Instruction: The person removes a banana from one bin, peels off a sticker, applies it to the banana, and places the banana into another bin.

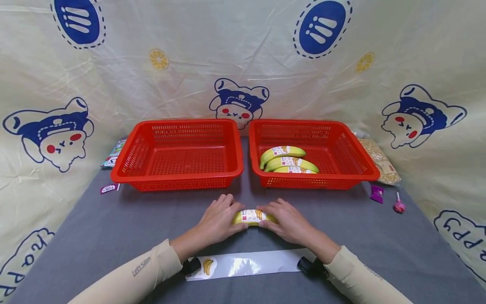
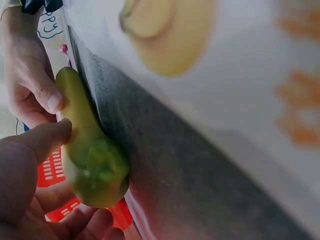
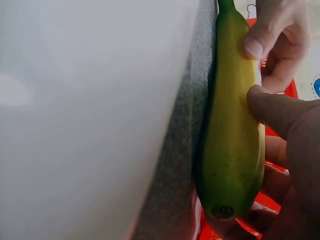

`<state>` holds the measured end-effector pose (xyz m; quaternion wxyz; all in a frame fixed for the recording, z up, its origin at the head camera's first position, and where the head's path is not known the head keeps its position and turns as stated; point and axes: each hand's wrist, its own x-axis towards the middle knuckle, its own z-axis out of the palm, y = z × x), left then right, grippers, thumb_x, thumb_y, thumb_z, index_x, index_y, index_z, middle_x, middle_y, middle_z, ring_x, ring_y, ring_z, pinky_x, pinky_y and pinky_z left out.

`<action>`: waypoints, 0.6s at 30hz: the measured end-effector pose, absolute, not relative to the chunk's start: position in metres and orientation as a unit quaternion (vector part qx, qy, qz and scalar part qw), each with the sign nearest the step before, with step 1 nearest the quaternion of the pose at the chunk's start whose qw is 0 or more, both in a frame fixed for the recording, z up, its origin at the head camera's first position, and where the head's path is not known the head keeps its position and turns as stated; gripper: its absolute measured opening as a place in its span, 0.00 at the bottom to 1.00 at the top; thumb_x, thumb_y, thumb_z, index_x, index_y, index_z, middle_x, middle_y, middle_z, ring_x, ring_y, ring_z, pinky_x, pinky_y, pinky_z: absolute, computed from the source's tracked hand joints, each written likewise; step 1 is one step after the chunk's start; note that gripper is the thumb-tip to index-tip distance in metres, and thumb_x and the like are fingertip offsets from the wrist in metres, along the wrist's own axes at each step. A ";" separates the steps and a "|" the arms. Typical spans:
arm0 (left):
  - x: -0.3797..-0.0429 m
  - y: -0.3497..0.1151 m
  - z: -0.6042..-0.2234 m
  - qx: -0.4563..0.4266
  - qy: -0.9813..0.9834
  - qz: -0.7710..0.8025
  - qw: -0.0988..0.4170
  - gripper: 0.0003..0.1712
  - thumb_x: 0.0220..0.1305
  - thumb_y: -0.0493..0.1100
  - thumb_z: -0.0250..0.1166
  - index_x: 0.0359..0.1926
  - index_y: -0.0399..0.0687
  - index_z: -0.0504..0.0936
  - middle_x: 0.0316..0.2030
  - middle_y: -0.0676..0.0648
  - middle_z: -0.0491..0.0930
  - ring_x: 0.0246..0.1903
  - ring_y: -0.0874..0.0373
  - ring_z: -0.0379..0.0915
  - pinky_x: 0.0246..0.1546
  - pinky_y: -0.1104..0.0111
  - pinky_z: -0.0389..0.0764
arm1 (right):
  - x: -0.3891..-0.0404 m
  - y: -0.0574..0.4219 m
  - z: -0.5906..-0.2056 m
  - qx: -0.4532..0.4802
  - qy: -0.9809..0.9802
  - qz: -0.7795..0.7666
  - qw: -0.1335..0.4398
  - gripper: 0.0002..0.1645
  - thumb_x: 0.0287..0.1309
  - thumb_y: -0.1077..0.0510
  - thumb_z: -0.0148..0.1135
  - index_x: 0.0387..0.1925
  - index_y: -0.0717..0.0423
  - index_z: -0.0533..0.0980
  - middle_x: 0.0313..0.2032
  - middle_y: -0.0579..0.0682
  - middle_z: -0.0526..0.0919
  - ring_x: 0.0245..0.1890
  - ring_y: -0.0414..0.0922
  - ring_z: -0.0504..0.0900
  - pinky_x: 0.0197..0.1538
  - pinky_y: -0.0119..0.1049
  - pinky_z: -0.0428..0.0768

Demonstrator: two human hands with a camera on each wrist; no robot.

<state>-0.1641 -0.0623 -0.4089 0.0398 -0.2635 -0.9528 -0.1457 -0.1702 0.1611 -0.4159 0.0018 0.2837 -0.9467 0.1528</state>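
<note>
A yellow-green banana (image 1: pixel 252 217) with a white label lies crosswise at the middle of the table. My left hand (image 1: pixel 220 217) grips its left end, thumb on the near side and fingers on the far side. The right hand (image 1: pixel 286 221) grips the other end the same way. In the left wrist view, both thumbs press on the banana (image 2: pixel 82 125). From the right wrist, the banana's (image 3: pixel 232 125) dark tip shows, with fingers behind it. A glossy white strip (image 1: pixel 250 264) bearing a banana sticker (image 1: pixel 207 267) lies on the near side, below the wrists.
Beyond the hands stand two red baskets: the left one (image 1: pixel 178 183) shows a bare floor, while the right one (image 1: pixel 315 182) holds several labelled bananas (image 1: pixel 290 163). Snack bags (image 1: pixel 379 160), a purple wrapped sweet (image 1: pixel 376 193) and a lollipop (image 1: pixel 398 206) lie at the sides.
</note>
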 end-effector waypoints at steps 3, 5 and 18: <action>-0.163 -0.066 -0.409 -0.261 -0.954 -0.144 0.030 0.29 0.51 0.60 0.68 0.51 0.51 0.81 0.37 0.51 0.72 0.38 0.59 0.62 0.35 0.70 0.65 | -0.170 0.162 -0.415 0.254 -0.948 0.191 -0.009 0.28 0.52 0.44 0.66 0.55 0.48 0.77 0.46 0.45 0.83 0.42 0.41 0.72 0.46 0.41 0.73; -0.162 -0.068 -0.409 -0.262 -0.954 -0.145 0.024 0.30 0.51 0.61 0.68 0.52 0.50 0.80 0.37 0.51 0.72 0.38 0.59 0.62 0.35 0.70 0.65 | -0.171 0.166 -0.414 0.220 -0.944 0.244 -0.025 0.27 0.52 0.44 0.66 0.54 0.48 0.77 0.46 0.45 0.82 0.42 0.41 0.72 0.46 0.39 0.74; -0.153 -0.094 -0.413 -0.212 -0.955 -0.204 -0.029 0.32 0.48 0.57 0.71 0.53 0.48 0.78 0.41 0.51 0.74 0.39 0.60 0.65 0.35 0.67 0.68 | -0.199 0.225 -0.395 -0.049 -0.763 0.642 -0.044 0.34 0.62 0.39 0.52 0.54 0.65 0.72 0.33 0.43 0.84 0.31 0.39 0.81 0.41 0.30 0.80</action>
